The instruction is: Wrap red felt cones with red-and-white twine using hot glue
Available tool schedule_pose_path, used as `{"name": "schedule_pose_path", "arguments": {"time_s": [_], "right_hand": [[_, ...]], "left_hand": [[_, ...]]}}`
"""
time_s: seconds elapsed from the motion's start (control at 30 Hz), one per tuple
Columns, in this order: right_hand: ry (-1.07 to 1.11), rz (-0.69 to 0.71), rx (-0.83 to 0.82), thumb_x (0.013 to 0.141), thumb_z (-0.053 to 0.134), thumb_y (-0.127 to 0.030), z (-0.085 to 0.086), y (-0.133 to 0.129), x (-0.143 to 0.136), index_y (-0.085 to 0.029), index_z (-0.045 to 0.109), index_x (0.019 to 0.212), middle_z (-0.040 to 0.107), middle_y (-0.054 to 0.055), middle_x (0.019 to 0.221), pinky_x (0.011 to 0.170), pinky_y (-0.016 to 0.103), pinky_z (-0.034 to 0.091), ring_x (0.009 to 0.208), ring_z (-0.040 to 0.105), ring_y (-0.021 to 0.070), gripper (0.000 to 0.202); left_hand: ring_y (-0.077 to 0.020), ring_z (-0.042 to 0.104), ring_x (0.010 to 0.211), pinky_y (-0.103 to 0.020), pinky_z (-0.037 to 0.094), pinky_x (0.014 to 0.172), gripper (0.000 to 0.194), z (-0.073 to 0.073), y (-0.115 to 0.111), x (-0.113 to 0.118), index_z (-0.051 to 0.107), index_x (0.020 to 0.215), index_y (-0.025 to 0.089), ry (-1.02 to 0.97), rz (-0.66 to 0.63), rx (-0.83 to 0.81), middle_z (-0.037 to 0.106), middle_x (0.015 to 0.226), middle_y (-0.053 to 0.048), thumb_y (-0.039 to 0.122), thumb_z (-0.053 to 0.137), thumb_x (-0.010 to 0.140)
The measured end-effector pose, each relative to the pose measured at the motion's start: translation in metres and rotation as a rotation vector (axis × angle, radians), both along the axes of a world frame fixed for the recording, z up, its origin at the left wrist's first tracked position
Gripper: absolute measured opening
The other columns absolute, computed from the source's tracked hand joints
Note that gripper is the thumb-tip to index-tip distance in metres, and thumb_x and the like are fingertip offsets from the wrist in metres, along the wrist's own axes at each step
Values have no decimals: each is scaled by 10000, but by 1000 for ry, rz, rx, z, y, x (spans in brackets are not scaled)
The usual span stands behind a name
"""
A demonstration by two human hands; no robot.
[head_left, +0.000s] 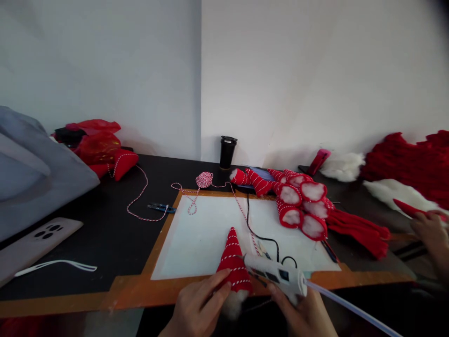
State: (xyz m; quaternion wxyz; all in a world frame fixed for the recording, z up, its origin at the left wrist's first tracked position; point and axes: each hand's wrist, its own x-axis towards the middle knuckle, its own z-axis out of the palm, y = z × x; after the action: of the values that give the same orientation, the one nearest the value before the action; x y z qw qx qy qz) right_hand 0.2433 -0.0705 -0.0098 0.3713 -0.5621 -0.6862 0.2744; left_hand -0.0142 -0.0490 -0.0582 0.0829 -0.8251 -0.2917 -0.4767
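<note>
My left hand (201, 304) grips the lower left side of a red cone (233, 262), which is wound with red-and-white twine and has white stuffing (234, 304) showing at its base. In my right hand (301, 311) is a white glue gun (275, 274), its nozzle at the cone's right side. A clear glue stick (351, 306) sticks out from the gun's rear. Twine (242, 210) runs over the white sheet (199, 234) from a ball (204, 179) behind it.
Several stuffed red cones (291, 217) lie at the back right. Blue snips (163, 208), a phone (45, 238) and a grey bag (38, 173) are on the left. A black cup (228, 152) stands behind. Another person's hand (430, 229) holds a red cone at the far right.
</note>
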Motion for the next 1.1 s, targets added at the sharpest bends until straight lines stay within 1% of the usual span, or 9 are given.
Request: {"name": "schedule_pose_path", "arguments": {"time_s": [0.17,0.3,0.4,0.53,0.7,0.8,0.87,0.97,1.1], "right_hand": [[-66,25,-4,945,587,-411,6,3,-2,-228,734,1149,765,109,1155,941,380,582,1082,723,305,311],[-65,-6,16,949,579,-433,10,8,-5,-204,727,1159,754,134,1175,976,404,560,1105,709,311,344],[-68,-26,12,959,555,-460,11,14,-8,-182,734,1119,773,152,1093,983,430,551,1108,701,324,367],[-112,-6,45,961,535,-470,8,23,-12,-187,741,1079,787,140,988,975,464,542,1065,707,336,370],[-151,-20,45,965,515,-493,10,27,-16,-183,742,1023,777,141,1022,860,413,580,946,732,316,388],[-155,-40,24,958,519,-503,10,26,-16,-177,735,976,781,127,904,807,393,590,895,739,317,391],[-158,-36,4,960,515,-504,10,25,-16,-182,733,936,777,119,847,814,397,585,894,737,320,390],[-124,-43,12,957,517,-515,11,26,-15,-184,736,904,778,131,905,856,406,574,909,730,314,400],[-125,-6,24,966,512,-482,14,28,-17,-192,752,962,772,142,1039,958,441,534,1020,706,321,377]], "left_hand": [[-203,748,940,-265,633,734,247,1,0,1,716,1033,82,-5,8,17,757,1103,-189,17,516,903],[-202,751,922,-266,632,722,251,0,-1,1,718,1030,77,1,8,15,761,1089,-188,7,516,898],[-201,750,913,-266,631,726,247,-1,-2,2,717,1031,72,-9,-4,7,759,1088,-194,4,521,897],[-196,749,920,-256,628,741,238,2,-2,3,716,1041,70,-9,-3,11,759,1084,-195,9,535,900],[-190,753,917,-246,628,765,237,6,-2,4,721,1031,83,-15,8,9,768,1065,-175,19,528,909],[-186,756,903,-239,628,752,233,7,-2,4,723,1019,91,-21,14,12,771,1062,-168,24,529,909],[-185,757,893,-236,627,746,228,8,-2,4,724,1011,88,-21,11,18,771,1059,-171,24,531,907],[-188,758,898,-237,626,750,227,8,-1,3,723,1011,89,-18,17,25,771,1063,-172,30,529,911],[-196,758,913,-244,627,766,223,8,-1,3,725,1007,80,-18,14,28,770,1056,-179,31,530,910]]}}
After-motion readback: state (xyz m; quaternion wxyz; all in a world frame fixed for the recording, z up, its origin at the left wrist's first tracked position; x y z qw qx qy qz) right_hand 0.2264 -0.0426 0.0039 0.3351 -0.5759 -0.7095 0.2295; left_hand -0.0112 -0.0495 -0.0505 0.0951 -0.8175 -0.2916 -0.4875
